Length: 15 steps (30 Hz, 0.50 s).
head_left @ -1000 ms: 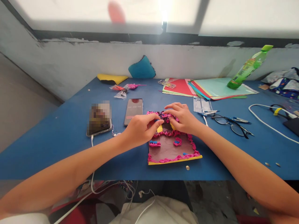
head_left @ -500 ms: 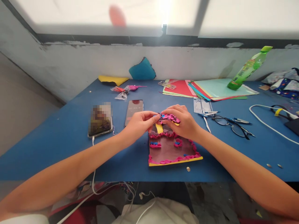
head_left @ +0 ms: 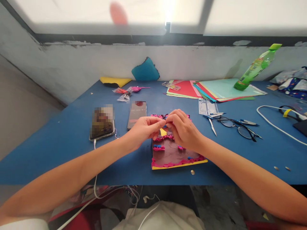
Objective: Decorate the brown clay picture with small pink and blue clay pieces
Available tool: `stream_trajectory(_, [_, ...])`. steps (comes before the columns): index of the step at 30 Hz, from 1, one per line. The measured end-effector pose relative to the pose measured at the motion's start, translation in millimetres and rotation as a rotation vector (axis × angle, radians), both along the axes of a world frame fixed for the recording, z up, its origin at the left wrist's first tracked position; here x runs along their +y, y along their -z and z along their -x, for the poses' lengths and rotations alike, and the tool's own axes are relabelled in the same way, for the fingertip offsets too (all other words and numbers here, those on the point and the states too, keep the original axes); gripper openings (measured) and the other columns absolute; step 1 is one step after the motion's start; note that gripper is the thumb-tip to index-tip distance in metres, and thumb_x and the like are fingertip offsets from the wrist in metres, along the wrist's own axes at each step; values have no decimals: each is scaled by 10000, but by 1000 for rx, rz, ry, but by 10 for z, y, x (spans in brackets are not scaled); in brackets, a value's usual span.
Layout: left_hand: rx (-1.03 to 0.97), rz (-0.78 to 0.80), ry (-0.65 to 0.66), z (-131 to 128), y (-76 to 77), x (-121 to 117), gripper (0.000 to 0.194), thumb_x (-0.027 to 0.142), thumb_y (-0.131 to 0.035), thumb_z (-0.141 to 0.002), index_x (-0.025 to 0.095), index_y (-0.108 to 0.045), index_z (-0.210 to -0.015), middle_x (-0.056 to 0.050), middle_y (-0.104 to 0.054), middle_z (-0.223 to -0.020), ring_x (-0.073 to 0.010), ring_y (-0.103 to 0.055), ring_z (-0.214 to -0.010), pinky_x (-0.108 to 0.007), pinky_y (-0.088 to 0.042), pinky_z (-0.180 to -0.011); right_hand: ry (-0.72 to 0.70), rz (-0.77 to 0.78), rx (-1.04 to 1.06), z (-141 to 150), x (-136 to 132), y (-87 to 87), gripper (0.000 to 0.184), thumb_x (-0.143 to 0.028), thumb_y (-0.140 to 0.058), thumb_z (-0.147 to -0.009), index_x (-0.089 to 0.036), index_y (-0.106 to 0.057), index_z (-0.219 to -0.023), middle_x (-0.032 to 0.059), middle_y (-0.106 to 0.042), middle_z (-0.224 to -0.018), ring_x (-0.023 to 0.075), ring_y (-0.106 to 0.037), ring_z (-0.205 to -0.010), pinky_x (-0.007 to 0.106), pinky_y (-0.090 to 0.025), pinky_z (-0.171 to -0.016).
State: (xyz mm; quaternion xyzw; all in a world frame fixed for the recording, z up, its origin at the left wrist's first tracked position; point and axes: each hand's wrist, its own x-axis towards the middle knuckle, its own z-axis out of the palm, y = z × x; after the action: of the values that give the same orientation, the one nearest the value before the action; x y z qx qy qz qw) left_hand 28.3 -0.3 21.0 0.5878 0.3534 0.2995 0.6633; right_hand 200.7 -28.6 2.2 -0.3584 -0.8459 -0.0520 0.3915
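Note:
My left hand and my right hand meet above a brown panel, fingertips touching. Each is closed in a pinch; whatever is between the fingers is too small or hidden to make out. The panel lies flat on the blue table and has ruffled pink edging that looks like modelling clay. Small pink and blue pieces sit on its face, and a yellow strip runs along its near edge. My hands cover much of its far half.
Two phones lie to the left, one with a white cable. Glasses, pens and a white-bladed tool are on the right. Coloured sheets and a leaning green bottle stand farther back. A small metallic disc lies near the front edge.
My right hand has drawn back from the pink pieces at the panel's far end and curled in. Its fingertips now meet my left hand's. The view has shifted slightly.

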Motion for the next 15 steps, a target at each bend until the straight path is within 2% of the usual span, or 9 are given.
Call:
stream_trajectory(3, [-16,-1,-78,24,-21,67,376,487,-757,-677,138,-618,-669,43,-463,-442,-44,-349,-390,-179,-183,-373,5,65,169,-61,-6,-61,236,-265,-251,-990,-222,-408,-819,34,-483,-756,162,-455,-688,295,-405,-653])
stream_trajectory(5, [-46,-7,-192,46,-46,139,344,436,-740,-720,126,-598,-677,34,-492,-514,-21,-323,-374,-180,-156,-368,99,126,285,-146,11,-118,304,-365,-243,-1001,-233,-384,-766,-7,-430,-664,137,-411,-576,275,-371,-575])
stream_trajectory(7, [-70,17,-251,61,-64,199,335,408,-704,-766,120,-568,-659,35,-478,-535,-12,-307,-358,-186,-153,-367,216,147,306,-237,56,-160,392,-452,-261,-992,-236,-367,-682,-28,-394,-572,121,-379,-502,268,-337,-528])
stream_trajectory(9, [-87,35,-262,66,-69,224,325,393,-665,-804,122,-556,-664,36,-472,-544,-11,-301,-352,-190,-160,-368,282,147,254,-309,125,-170,428,-493,-316,-971,-225,-444,-662,-8,-479,-561,121,-448,-510,270,-359,-541])
stream_trajectory(12, [-97,7,-254,66,-67,197,312,389,-642,-824,125,-556,-682,36,-465,-551,-11,-294,-358,-194,-160,-370,300,161,225,-367,233,-131,388,-501,-404,-934,-207,-615,-795,53,-670,-744,169,-597,-657,291,-422,-600])
stream_trajectory(15, [-111,-70,-261,72,-86,148,304,400,-653,-811,131,-564,-700,39,-452,-542,-17,-295,-372,-199,-156,-373,317,196,209,-393,292,-78,384,-534,-494,-883,-208,-654,-758,49,-695,-731,174,-605,-635,293,-419,-587])
